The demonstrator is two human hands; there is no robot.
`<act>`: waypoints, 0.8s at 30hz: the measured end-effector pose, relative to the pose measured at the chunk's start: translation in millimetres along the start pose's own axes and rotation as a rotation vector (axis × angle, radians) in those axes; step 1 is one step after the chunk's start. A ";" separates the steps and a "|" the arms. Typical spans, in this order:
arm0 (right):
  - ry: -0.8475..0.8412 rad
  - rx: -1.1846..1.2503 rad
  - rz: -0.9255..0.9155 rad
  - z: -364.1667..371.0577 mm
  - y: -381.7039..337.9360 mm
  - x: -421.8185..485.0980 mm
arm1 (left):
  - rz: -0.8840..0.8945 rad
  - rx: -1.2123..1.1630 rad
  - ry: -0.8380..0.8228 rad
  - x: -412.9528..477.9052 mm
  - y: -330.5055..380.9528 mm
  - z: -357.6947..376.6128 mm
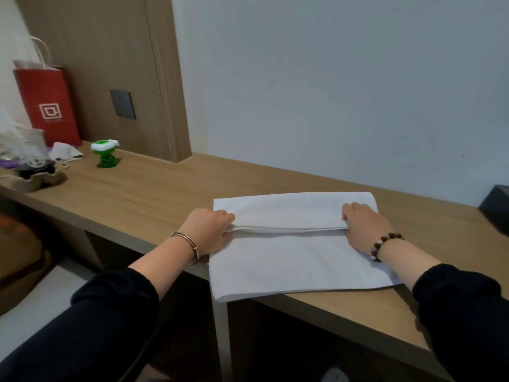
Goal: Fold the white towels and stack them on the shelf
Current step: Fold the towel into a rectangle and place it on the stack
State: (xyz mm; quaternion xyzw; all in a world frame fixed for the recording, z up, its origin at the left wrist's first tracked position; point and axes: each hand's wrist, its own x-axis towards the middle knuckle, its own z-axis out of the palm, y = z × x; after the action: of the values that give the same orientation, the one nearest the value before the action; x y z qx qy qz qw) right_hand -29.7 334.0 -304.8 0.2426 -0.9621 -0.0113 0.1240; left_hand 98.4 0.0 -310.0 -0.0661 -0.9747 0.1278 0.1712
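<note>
The white towel (297,260) is lying flat on the wooden table (154,194), and its near left corner is hanging just over the table's front edge. Across its middle a doubled edge is running from side to side. The left hand (209,227) is pinching the left end of that edge with curled fingers. The right hand (363,224) is gripping the right end the same way, fingers on top of the cloth.

The step in hand looks like carrying this flap over to make the next fold. The main risk is a skewed fold. If one hand is travelling further than the other, the edges will not be meeting and the stack will be sitting crooked later.

The layers are being held only at their two ends, so the middle may be sagging or sliding apart as the flap is lifting.

Any pull toward the person is also working against the overhanging corner, which could be dragging the lower layer off the table.

The beaded bracelet (384,245) and the metal bangle (190,246) are lying close to the cloth and may be catching its pile.

The dark box (495,208) is standing near the far right corner, leaving little room for spreading sideways.
</note>
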 end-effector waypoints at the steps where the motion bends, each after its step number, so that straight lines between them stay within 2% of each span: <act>1: -0.010 -0.019 0.006 1.5 -1.1 2.9 | -0.021 0.009 -0.012 2.7 -2.3 2.3; 9: -0.042 -0.013 0.114 15.9 -20.5 53.7 | -0.230 -0.008 -0.106 49.8 -31.2 24.1; 19: -0.075 -0.027 0.180 26.9 -25.7 107.7 | -0.368 -0.088 -0.232 98.2 -53.3 35.9; 21: -0.038 -0.072 0.172 22.1 -23.7 107.5 | -0.379 -0.101 -0.199 102.2 -55.9 28.7; 24: 0.148 -0.041 0.235 6.4 -21.1 102.6 | -0.442 -0.170 -0.021 100.6 -56.2 15.3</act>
State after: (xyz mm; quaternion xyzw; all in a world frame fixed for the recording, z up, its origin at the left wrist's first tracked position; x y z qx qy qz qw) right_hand -108.8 267.0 -288.8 0.1256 -0.9717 0.0013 0.2000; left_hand -5.6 -40.0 -276.8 0.1358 -0.9745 0.0054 0.1787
